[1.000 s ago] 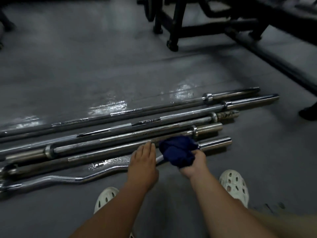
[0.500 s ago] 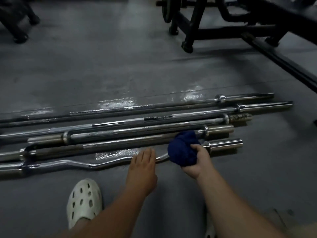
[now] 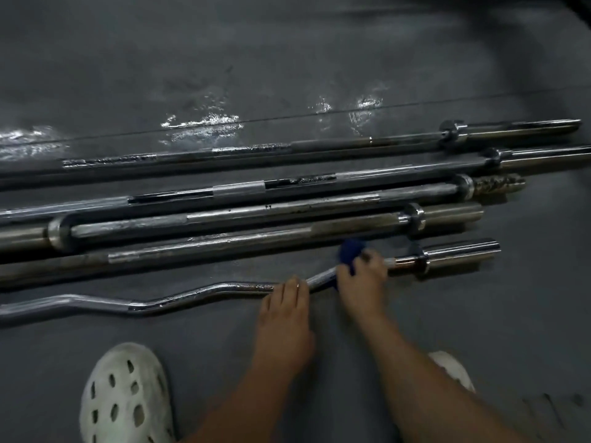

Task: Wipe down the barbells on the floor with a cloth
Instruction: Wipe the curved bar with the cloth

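Note:
Several steel barbells (image 3: 287,215) lie side by side on the grey floor. Nearest me is a curved chrome curl bar (image 3: 179,297) whose sleeve points right. My right hand (image 3: 361,282) grips a dark blue cloth (image 3: 350,251) wrapped around the curl bar just left of its collar; the hand hides most of the cloth. My left hand (image 3: 284,310) rests with straight fingers on the curl bar, a little left of the cloth.
A white perforated clog (image 3: 124,398) stands at the lower left, and part of another (image 3: 452,367) shows behind my right forearm. Wet shiny patches (image 3: 201,126) mark the floor beyond the bars. The third bar's right sleeve (image 3: 495,183) looks rusty.
The view has tilted down, so the gym machines at the top are out of sight. My right hand has lowered the cloth onto the curl bar and closed round it. My left hand stays on the bar.

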### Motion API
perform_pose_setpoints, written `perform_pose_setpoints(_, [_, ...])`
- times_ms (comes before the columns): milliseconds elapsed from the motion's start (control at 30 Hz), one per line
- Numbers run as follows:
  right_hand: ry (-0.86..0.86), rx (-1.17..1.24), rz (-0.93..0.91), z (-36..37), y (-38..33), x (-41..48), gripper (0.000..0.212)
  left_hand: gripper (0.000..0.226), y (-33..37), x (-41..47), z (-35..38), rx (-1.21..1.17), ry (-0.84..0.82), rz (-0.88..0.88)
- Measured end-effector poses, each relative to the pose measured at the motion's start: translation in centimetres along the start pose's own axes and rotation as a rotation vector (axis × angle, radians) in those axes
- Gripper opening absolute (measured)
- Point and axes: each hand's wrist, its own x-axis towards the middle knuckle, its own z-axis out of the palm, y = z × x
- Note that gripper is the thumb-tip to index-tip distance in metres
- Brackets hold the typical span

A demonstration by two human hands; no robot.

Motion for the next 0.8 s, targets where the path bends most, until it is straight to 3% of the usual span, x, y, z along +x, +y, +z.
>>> perform_pose_setpoints(67, [-0.127, -0.155, -0.269, 2.7, 0.1, -2.0, 0.032, 0.081, -1.1, 0.6, 0.2, 0.015, 0.003, -0.015])
perform_pose_setpoints(133, [-0.196, -0.139, -0.427, 2.5, 0.6, -2.1, 0.039, 0.081, -2.4, 0.9, 0.1, 0.048, -0.008, -0.043])
perform_pose_setpoints(167, [-0.149, -0.112, -0.419, 1.9, 1.2, -1.3, 0.042, 0.083, -2.9, 0.9, -0.1, 0.062, -0.025, -0.055])
perform_pose_setpoints(233, [0.046, -0.068, -0.235, 0.8, 1.7, -0.1, 0.043, 0.087, -3.7, 1.0, -0.3, 0.077, -0.045, -0.064])
perform_pose_setpoints(300, [0.087, -0.064, -0.119, 1.2, 0.7, -0.3, 0.039, 0.088, -4.0, 1.0, -0.2, 0.085, -0.043, -0.052])
perform_pose_setpoints(400, [-0.019, -0.178, -0.486, 2.1, 0.8, -1.9, 0.041, 0.083, -4.0, 0.8, -0.1, 0.078, -0.042, -0.023])
perform_pose_setpoints(433, [-0.023, -0.171, -0.48, 1.7, 1.5, -1.3, 0.043, 0.081, -4.0, 0.8, -0.2, 0.071, -0.045, -0.015])
perform_pose_setpoints(533, [0.092, -0.092, -0.13, 1.1, 1.6, -0.2, 0.039, 0.081, -4.0, 0.9, -0.1, 0.075, -0.034, 0.008])
perform_pose_setpoints(567, [0.071, -0.109, -0.146, 1.5, 1.0, -0.6, 0.037, 0.08, -4.0, 1.0, 0.0, 0.075, -0.029, 0.014])
perform_pose_setpoints(667, [-0.048, -0.181, -0.482, 2.1, 0.6, -1.9, 0.038, 0.08, -3.7, 1.1, -0.1, 0.07, -0.026, 0.046])
perform_pose_setpoints(700, [-0.038, -0.143, -0.451, 1.7, 1.1, -1.3, 0.04, 0.082, -3.6, 1.1, -0.1, 0.073, -0.027, 0.052])
perform_pose_setpoints(800, [0.166, -0.002, -0.08, -0.3, 1.9, 0.4, 0.048, 0.087, -3.9, 1.4, -0.2, 0.059, -0.005, 0.057])
